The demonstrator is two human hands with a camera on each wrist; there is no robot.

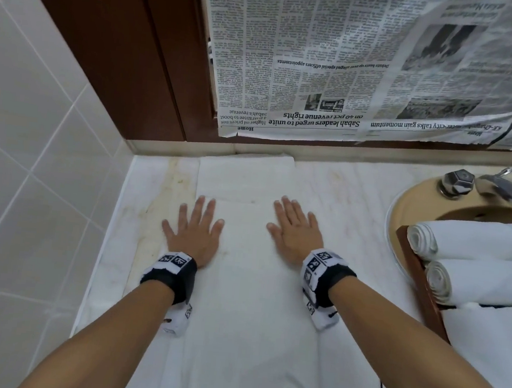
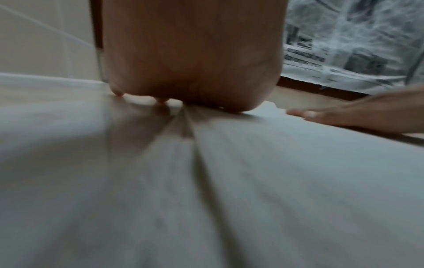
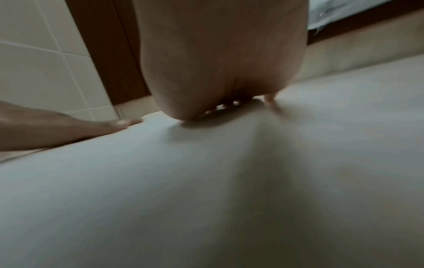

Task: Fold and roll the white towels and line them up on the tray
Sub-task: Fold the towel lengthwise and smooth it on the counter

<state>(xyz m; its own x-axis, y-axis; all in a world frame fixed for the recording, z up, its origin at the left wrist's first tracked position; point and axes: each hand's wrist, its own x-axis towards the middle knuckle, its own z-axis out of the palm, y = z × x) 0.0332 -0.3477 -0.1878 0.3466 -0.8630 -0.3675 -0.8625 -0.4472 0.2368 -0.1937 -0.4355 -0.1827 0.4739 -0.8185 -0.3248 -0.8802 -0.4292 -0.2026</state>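
Now both flat, spread hands, left hand (image 1: 194, 231) and right hand (image 1: 295, 229), should press the folded towel (image 1: 249, 287) evenly toward the bench's back edge.

Pale square wall tiles (image 1: 22, 108) with light grout are seen at 9 o'clock. A dark brown wooden panel (image 1: 112, 48) is set in the corner at 11 o'clock. Newspaper sheets (image 1: 339, 61), print upside down, are hung over the back wall from 12 to 2 o'clock. The white marble worktop (image 1: 155, 190) is stained yellowish near its left side. A beige basin (image 1: 417, 197) with chrome taps (image 1: 457, 182) is sunk at 3 o'clock. Light is soft and even.
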